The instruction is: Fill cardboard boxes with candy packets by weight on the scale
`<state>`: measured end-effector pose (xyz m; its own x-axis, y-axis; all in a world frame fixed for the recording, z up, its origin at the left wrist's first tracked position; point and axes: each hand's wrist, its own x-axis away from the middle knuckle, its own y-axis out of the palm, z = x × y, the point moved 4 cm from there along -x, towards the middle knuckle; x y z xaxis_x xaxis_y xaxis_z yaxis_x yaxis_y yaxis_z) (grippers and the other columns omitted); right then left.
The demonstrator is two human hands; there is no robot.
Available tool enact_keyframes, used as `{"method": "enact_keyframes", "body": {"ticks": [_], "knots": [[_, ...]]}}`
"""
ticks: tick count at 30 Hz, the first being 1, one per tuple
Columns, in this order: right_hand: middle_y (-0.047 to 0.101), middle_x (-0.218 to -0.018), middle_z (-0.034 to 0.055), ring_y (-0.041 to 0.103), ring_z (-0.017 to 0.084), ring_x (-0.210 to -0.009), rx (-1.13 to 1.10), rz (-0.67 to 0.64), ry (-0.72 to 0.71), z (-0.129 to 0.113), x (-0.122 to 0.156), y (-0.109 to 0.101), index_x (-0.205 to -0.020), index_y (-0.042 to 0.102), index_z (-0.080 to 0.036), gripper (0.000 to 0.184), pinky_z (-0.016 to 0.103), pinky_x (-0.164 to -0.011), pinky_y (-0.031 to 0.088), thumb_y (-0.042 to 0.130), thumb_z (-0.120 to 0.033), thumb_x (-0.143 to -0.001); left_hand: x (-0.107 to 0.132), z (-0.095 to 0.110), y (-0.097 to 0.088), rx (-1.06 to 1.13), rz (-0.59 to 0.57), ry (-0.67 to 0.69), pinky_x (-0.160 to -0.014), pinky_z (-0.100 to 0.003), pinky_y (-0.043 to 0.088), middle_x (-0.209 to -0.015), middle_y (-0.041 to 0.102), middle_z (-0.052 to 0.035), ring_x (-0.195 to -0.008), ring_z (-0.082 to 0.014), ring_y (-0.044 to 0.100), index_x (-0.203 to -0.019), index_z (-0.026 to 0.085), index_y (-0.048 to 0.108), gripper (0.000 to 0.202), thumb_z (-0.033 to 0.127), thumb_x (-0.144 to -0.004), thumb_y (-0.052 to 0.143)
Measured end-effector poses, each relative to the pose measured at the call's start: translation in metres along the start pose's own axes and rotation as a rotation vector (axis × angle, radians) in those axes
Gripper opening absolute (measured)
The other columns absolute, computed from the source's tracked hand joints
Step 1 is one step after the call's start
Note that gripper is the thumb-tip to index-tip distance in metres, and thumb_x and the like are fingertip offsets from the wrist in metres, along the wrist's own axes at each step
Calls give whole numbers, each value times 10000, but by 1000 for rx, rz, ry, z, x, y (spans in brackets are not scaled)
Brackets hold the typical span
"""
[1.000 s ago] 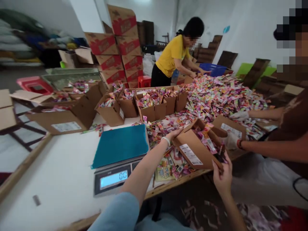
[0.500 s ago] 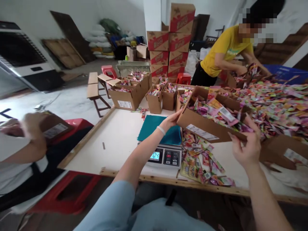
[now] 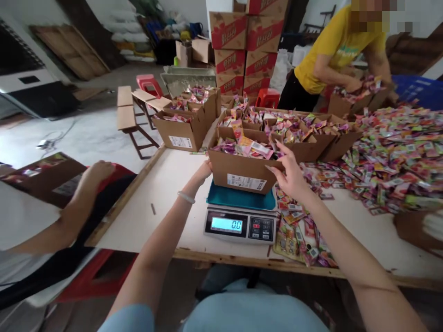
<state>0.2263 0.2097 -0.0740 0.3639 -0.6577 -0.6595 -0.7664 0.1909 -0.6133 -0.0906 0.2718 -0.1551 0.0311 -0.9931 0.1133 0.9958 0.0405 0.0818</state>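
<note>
Over the grey digital scale (image 3: 246, 226) with its flat teal top (image 3: 223, 198), the left hand (image 3: 202, 171) is clasping and the right hand (image 3: 291, 173) pinching opposite ends of an open brown cardboard box (image 3: 221, 167) of shiny multicoloured sachets (image 3: 254, 147), a placing seemingly calling for level lowering, then release.

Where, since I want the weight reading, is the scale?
In the head view, the scale sits just right of centre near the table's front edge, beneath the held box.
</note>
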Motion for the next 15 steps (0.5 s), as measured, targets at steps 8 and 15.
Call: {"method": "enact_keyframes", "body": {"ticks": [8,15], "knots": [[265,-1719,188,319,262,-1596,178,-19,575,137,27,21,-1663,231,-167,650,503,-1277,384,316,-447,-1083,22,97,25,-79,-152,342,-1244,-495,478,-1325,787,19,-1522,-329,521,-1371,292,664,592,725,-1016,474],[646,-1373,238,430,437,-1457,336,-381,741,204,139,59,-1196,710,-137,378,755,-1153,324,534,-377,-964,22,101,28,-44,-136,290,-1219,-465,529,-1461,712,-24,-1486,-294,572,-1395,268,655,417,461,-1049,523]]}}
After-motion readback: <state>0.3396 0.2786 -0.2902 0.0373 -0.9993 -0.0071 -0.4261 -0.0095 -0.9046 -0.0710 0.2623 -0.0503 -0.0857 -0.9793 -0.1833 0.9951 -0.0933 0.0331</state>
